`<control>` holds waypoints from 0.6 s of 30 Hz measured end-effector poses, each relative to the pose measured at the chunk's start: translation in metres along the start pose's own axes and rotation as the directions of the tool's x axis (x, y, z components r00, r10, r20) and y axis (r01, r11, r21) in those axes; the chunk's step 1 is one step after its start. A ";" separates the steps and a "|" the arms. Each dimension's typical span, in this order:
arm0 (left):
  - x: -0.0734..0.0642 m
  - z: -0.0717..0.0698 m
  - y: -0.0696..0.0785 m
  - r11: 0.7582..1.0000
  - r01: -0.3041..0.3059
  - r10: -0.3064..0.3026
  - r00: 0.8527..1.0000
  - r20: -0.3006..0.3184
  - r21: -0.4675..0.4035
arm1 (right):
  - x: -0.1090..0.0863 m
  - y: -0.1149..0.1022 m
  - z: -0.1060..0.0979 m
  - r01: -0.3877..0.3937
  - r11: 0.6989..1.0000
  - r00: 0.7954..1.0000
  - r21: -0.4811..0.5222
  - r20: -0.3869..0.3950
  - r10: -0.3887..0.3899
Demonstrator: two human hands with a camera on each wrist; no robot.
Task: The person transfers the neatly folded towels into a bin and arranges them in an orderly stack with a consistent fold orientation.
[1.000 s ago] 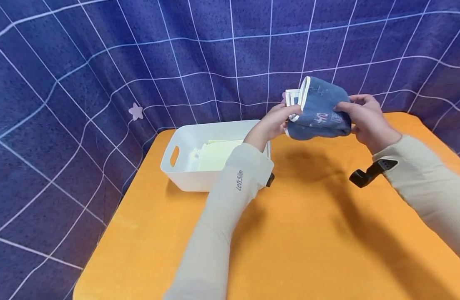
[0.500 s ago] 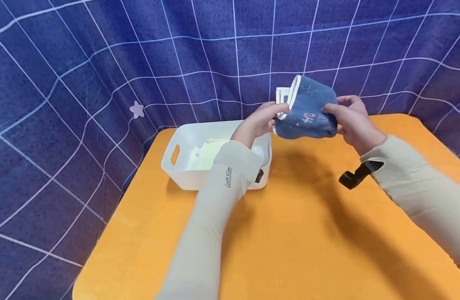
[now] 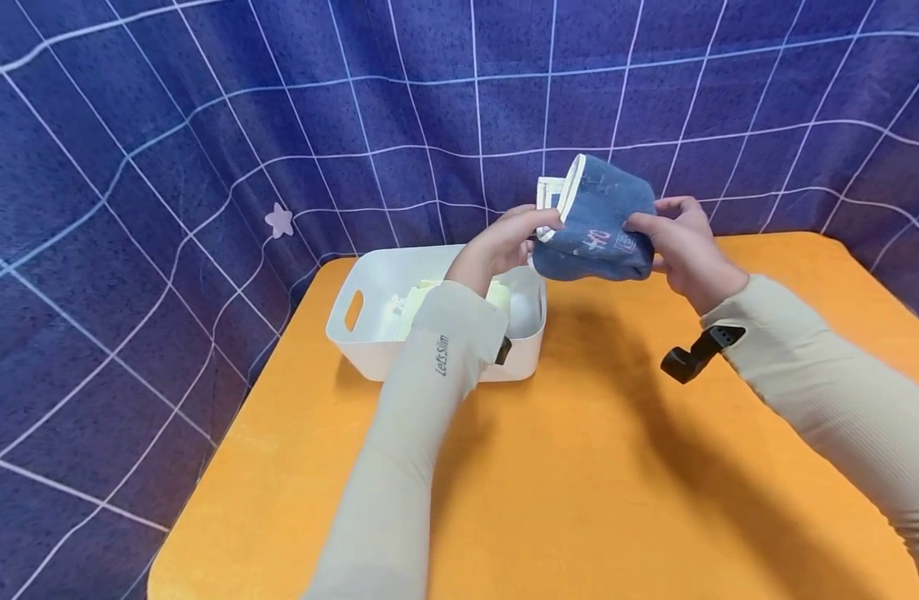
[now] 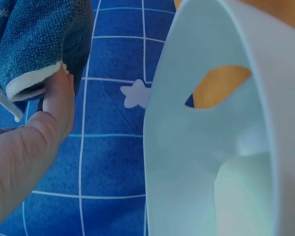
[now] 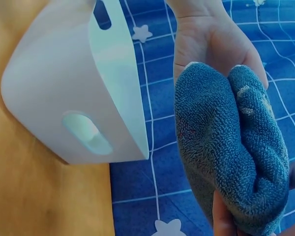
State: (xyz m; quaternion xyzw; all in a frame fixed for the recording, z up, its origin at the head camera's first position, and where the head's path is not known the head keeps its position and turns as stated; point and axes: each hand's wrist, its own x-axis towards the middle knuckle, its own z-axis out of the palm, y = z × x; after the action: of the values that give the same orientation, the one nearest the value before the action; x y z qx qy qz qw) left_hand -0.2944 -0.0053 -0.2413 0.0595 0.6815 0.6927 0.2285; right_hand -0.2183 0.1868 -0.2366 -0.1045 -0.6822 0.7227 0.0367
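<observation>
A folded blue terry towel (image 3: 605,221) with white edging and small pink and white marks is held up in the air, right of the white bin. At its left, white-edged end my left hand (image 3: 496,246) pinches it, thumb on the near face. My right hand (image 3: 691,250) grips the opposite end, thumb in front and fingers partly hidden behind. The right wrist view shows the towel (image 5: 211,128) doubled into thick layers between both hands. The white bin (image 3: 372,354) stands below and behind my left forearm, with pale yellow folded cloth (image 3: 410,308) inside.
An orange-covered table (image 3: 579,467) bears the bin, which has oval handle cutouts at its ends. Behind hangs a dark blue grid-patterned curtain (image 3: 399,117) with pale stars (image 3: 279,221). A black camera mount (image 3: 695,354) sits on my right wrist.
Both hands have shifted left together with the towel, toward the bin. Their hold looks the same, and the bin has stayed in place.
</observation>
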 end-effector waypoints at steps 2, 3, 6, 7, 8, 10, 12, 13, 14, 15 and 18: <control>-0.002 -0.004 0.000 1.000 -0.004 0.004 1.000 0.004 -0.011 | 0.000 0.000 0.004 0.002 1.000 1.000 -0.005 0.006 -0.002; -0.003 -0.006 0.000 1.000 -0.007 0.007 1.000 0.004 -0.013 | -0.001 0.000 0.005 0.003 1.000 1.000 -0.008 0.009 -0.003; -0.005 -0.010 0.000 1.000 -0.010 0.011 1.000 0.015 -0.014 | -0.002 0.001 0.009 0.005 1.000 1.000 -0.022 0.018 -0.005; -0.006 -0.011 -0.001 1.000 -0.009 0.009 1.000 0.023 -0.015 | -0.003 0.001 0.010 0.008 1.000 1.000 -0.027 0.019 -0.007; -0.006 -0.012 -0.001 1.000 -0.005 0.006 0.999 0.031 -0.017 | -0.003 0.001 0.010 0.009 0.999 1.000 -0.036 0.020 -0.009; -0.006 -0.015 -0.003 1.000 0.001 0.000 0.999 0.048 -0.023 | -0.004 0.002 0.012 0.011 0.999 1.000 -0.044 0.024 -0.010; -0.008 -0.018 -0.003 1.000 -0.001 0.002 0.998 0.058 -0.022 | -0.005 0.002 0.015 0.017 0.999 1.000 -0.051 0.027 -0.016; -0.009 -0.020 -0.002 1.000 -0.006 0.007 0.998 0.057 -0.018 | -0.005 0.002 0.016 0.019 0.998 0.999 -0.052 0.030 -0.018; -0.010 -0.021 -0.002 1.000 -0.012 0.013 0.998 0.057 -0.014 | -0.005 0.002 0.018 0.021 0.998 0.999 -0.051 0.034 -0.019; -0.011 -0.023 -0.001 1.000 -0.019 0.020 0.998 0.055 -0.006 | -0.005 0.001 0.019 0.020 0.999 0.999 -0.048 0.037 -0.018; -0.014 -0.029 0.003 0.999 -0.030 0.030 0.998 0.050 0.012 | -0.004 0.000 0.025 0.013 0.999 0.999 -0.048 0.040 -0.011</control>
State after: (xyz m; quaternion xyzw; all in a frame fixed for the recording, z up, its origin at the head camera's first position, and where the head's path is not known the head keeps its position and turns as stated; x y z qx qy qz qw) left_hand -0.2937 -0.0372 -0.2373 0.0885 0.6789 0.6900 0.2346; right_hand -0.2192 0.1613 -0.2346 -0.0870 -0.7006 0.7078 0.0249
